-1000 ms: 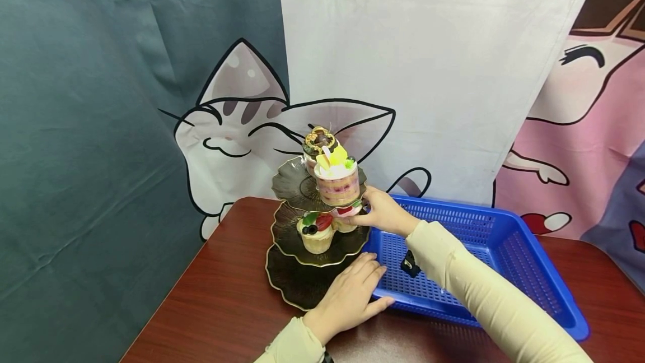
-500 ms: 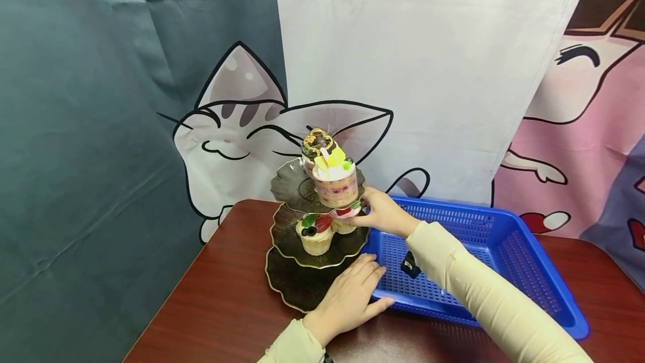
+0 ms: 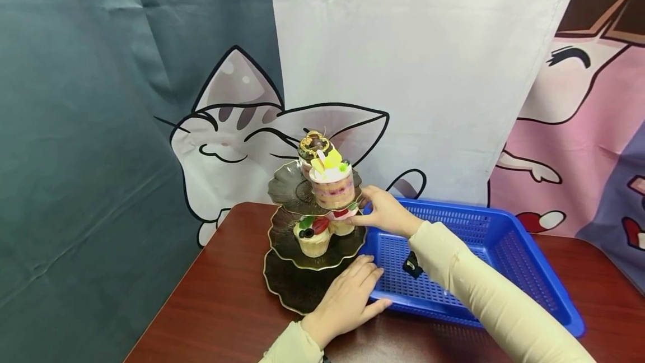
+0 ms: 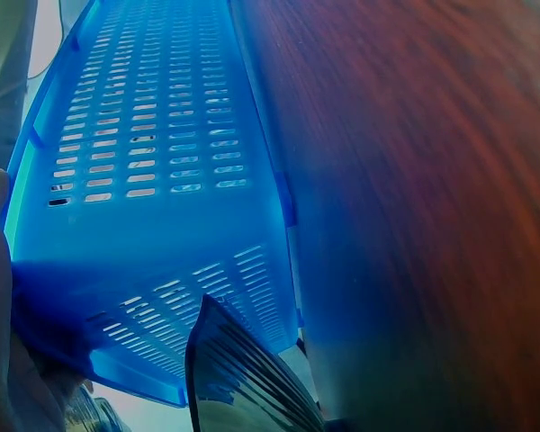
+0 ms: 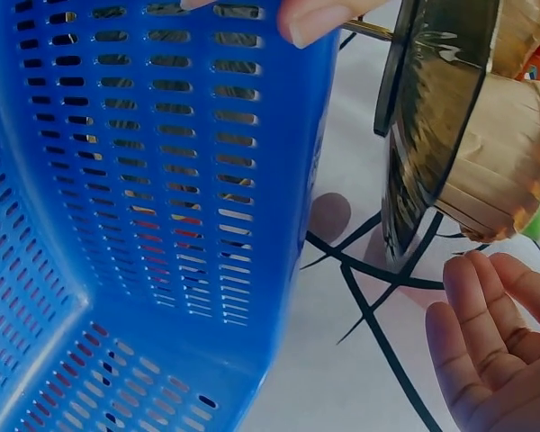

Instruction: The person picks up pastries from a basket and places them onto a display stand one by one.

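Observation:
My right hand [image 3: 385, 212] reaches to the middle tier of a dark, gold-rimmed tiered stand [image 3: 284, 279]. Its thumb and fingers lie about a red-topped cupcake [image 3: 344, 228], which stays on the tier, partly covered. In the right wrist view its curled fingertips [image 5: 468, 274] meet a pleated cupcake wrapper [image 5: 504, 162]. My left hand [image 3: 347, 296] rests flat, fingers extended, at the near left corner of a blue basket [image 3: 549, 279], close to the stand. Beside the gripped cupcake sits another cupcake [image 3: 313, 244] with red fruit and a green leaf.
On the top tier stand a layered cake cup [image 3: 333, 190] with yellow topping and a chocolate-topped cake cup [image 3: 313, 147] behind it. The basket lies under my right forearm on the brown table [image 3: 201, 296]. A printed curtain [image 3: 418, 71] hangs behind.
The head view has shifted slightly, so things appear a little lower and further left. Both hands keep their places at the cupcake and the basket corner.

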